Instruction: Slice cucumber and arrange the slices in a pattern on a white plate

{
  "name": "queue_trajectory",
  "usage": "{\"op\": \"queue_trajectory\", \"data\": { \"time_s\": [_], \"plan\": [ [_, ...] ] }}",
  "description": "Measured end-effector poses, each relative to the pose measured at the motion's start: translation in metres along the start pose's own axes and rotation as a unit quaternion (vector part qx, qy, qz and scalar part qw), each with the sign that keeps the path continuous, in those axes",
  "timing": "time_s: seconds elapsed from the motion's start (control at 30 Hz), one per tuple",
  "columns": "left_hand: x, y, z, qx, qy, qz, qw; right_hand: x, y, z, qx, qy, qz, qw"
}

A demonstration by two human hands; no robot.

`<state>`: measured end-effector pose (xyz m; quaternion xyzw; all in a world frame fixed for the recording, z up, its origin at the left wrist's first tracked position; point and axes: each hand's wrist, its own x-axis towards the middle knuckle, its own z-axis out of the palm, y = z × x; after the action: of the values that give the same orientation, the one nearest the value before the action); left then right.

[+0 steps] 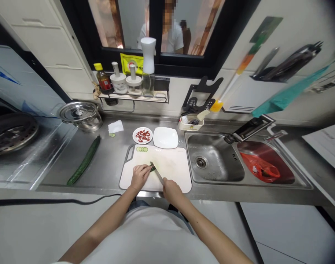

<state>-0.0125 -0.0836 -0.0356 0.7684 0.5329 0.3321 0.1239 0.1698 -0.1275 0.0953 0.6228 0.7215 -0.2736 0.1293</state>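
Over a white cutting board [175, 165], my left hand [140, 175] has its fingers pressed on a short dark-green cucumber piece [152, 168], partly hidden by the fingers. My right hand [171, 189] is wrapped round the handle of a knife [158, 174], whose blade lies right beside the piece. Several thin cucumber slices [142, 149] sit in an overlapping row at the board's upper left. Behind the board are a plate of chopped red bits [142, 135] and a white plate [165, 137]. A whole cucumber [84, 161] rests on the steel counter to the left.
A lidded steel pot [83, 115] and a white paper [116, 127] are at the back left. Bottles stand on a wall rack [134, 97]. To the right is a double sink [215, 157] with a red bag [260, 168]. A person shows in the window glass.
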Motion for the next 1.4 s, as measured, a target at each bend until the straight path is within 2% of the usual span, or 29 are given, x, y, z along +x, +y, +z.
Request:
{"op": "queue_trajectory", "data": {
  "time_s": [0.27, 0.73, 1.07, 1.4],
  "plan": [
    [-0.001, -0.002, 0.003, 0.001, -0.001, 0.000, 1.000, 0.013, 0.000, 0.007, -0.004, 0.019, -0.011, 1.000],
    [-0.001, -0.005, 0.006, -0.008, -0.004, 0.006, 1.000, 0.038, -0.017, -0.005, -0.010, 0.024, -0.013, 1.000],
    [-0.002, -0.005, 0.006, -0.008, -0.005, 0.001, 1.000, 0.026, -0.004, 0.009, -0.014, 0.028, -0.023, 0.999],
    [0.000, -0.004, 0.004, -0.006, -0.008, 0.005, 1.000, 0.044, -0.012, 0.005, -0.006, 0.037, -0.026, 0.999]
  ]
}}
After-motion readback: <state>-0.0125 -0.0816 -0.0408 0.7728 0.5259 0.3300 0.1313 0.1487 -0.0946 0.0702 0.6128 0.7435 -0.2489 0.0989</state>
